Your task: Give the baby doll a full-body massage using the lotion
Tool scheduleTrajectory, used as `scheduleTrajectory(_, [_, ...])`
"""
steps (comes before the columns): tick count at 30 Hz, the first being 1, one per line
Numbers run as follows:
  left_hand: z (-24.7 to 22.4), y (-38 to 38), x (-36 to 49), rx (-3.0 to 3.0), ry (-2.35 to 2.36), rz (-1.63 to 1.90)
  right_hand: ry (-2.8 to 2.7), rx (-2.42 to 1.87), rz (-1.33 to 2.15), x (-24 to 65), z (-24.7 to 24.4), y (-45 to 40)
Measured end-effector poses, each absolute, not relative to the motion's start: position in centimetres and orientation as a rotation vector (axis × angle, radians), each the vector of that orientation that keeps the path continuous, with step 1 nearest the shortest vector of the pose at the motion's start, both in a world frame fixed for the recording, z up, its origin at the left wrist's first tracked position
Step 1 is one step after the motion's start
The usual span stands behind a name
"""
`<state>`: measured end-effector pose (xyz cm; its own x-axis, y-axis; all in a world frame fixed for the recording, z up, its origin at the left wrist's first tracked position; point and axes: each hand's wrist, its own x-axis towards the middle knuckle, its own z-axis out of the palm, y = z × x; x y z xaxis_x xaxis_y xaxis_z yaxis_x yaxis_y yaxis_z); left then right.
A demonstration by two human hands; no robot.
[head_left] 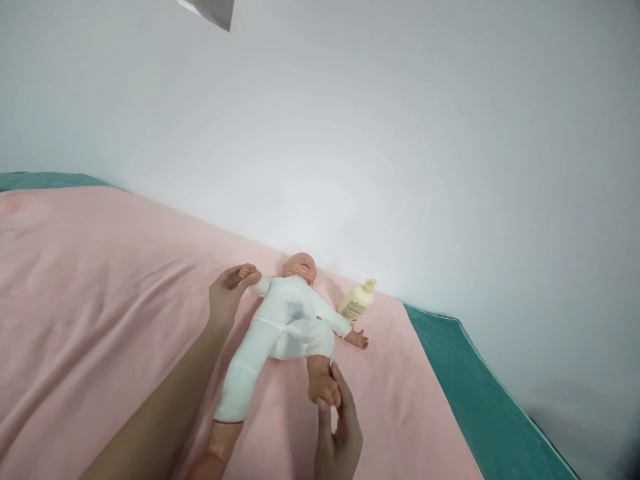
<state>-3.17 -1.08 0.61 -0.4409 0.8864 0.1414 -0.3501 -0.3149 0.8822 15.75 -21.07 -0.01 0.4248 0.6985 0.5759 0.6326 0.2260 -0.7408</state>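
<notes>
Nearest to us, our left forearm (155,407) slants up over the pink cloth (100,267); our left hand (226,297) pinches the doll's near hand between thumb and fingers. We have the doll (297,300) lying on its back on the cloth. Our right hand (343,433) clasps its raised foot (324,388). The pump bottle (357,303) sits just beside its outstretched arm, left of the green cover (465,380).

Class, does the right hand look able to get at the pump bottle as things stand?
Probably yes, though the right hand would first have to let go of the doll's foot. The pump bottle is just beyond the doll's outstretched arm, which the hand could likely pass around.
</notes>
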Motion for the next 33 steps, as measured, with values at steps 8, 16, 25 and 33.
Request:
scheduleTrajectory(8, [-2.9, 1.6, -5.4, 0.193, 0.989, 1.933, -1.355, -1.523, 0.048, 12.5, 3.5, -7.5])
scheduleTrajectory(16, [-4.1, 1.8, -5.5, 0.18, 0.952, 1.926, -1.374, -1.613, 0.08, 10.4, 5.7, 2.7])
scheduleTrajectory(25, [-3.5, 1.9, -4.9, 0.268, 0.988, 2.012, -1.359, -1.549, 0.055, 11.2, -0.4, -11.5])
scheduleTrajectory(33, [0.7, -1.2, -2.9, 0.827, 1.048, 1.985, -1.359, -1.536, 0.107, 14.6, -3.3, -23.1])
